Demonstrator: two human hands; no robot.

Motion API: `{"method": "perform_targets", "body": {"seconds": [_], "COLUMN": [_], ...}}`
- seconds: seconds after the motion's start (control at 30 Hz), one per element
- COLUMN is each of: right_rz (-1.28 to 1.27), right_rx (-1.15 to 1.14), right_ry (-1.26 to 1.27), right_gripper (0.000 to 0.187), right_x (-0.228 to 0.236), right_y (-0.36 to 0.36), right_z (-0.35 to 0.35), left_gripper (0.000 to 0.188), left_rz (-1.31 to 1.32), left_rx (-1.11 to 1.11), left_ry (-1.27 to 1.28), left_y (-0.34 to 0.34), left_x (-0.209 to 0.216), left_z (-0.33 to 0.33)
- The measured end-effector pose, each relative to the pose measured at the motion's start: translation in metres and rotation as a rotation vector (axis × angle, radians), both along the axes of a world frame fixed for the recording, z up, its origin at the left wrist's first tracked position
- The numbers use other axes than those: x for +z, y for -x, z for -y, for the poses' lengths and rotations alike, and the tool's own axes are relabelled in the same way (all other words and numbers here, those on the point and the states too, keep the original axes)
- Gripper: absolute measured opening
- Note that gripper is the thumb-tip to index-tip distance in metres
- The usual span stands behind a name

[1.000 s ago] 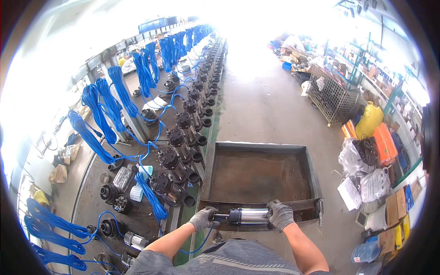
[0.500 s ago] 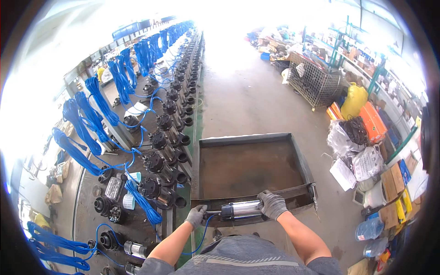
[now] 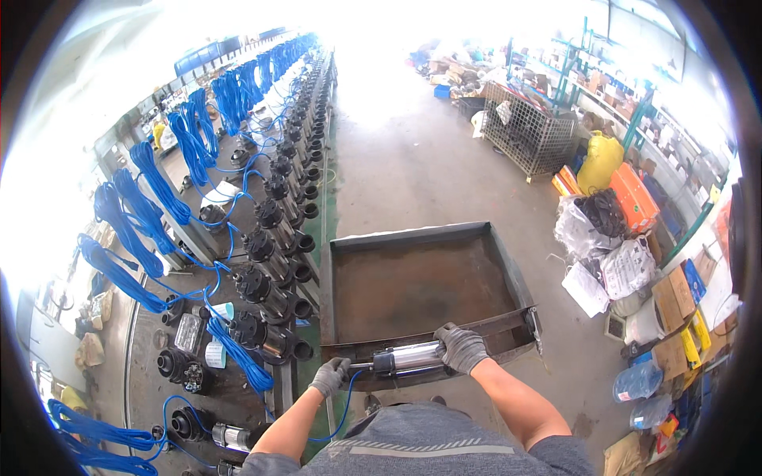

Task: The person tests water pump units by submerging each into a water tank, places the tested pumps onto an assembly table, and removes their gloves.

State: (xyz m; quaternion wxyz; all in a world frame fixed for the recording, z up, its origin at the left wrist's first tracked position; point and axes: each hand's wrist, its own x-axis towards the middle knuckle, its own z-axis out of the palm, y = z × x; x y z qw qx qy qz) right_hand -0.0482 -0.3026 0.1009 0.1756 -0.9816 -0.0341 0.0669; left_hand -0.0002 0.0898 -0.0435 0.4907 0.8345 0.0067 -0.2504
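A silver cylindrical pump motor [image 3: 409,358] with a black collar lies crosswise between my hands, over the near edge of a metal tray [image 3: 409,232]. Gloved in grey, my right hand [image 3: 462,349] is closed around the motor's right end. At the other side, my left hand [image 3: 330,376] has its fingers wrapped round the end of the thin shaft that sticks out from the collar. A blue cable [image 3: 346,404] runs from near the collar down past my left wrist. The tray's brown floor shows beyond the motor.
On the left, a long bench carries a row of upright pumps [image 3: 259,292] with coiled blue cables [image 3: 163,178]. A wire mesh cage [image 3: 528,131], a yellow sack [image 3: 601,163], plastic bags, boxes and water bottles [image 3: 636,381] line the right side.
The whole view has shifted a little, so the bench, tray and hands sit further left in the picture. Both hands keep their hold on the motor, which has barely moved against the tray.
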Motion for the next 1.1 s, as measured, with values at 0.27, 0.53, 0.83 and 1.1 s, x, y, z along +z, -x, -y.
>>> {"method": "perform_targets", "body": {"seconds": [0.27, 0.53, 0.83, 1.1], "right_rz": [0.009, 0.005, -0.019, 0.000], "right_rx": [-0.004, -0.021, -0.020, -0.029], "right_ry": [0.003, -0.018, 0.020, 0.016], "right_gripper": [0.029, 0.028, 0.029, 0.027], "right_x": [0.000, 0.002, 0.002, 0.000], "right_y": [0.000, 0.001, -0.002, -0.003], "right_z": [-0.001, -0.001, -0.001, 0.000], "left_gripper": [0.045, 0.039, 0.034, 0.034], "left_rz": [-0.173, -0.052, -0.244, -0.242], "left_rx": [-0.035, 0.119, 0.279, 0.290], "left_ry": [0.115, 0.287, 0.272, 0.443], "left_y": [-0.015, 0.007, -0.001, 0.017], "left_x": [0.008, 0.005, 0.000, 0.008], "left_z": [-0.007, 0.006, 0.013, 0.002]}}
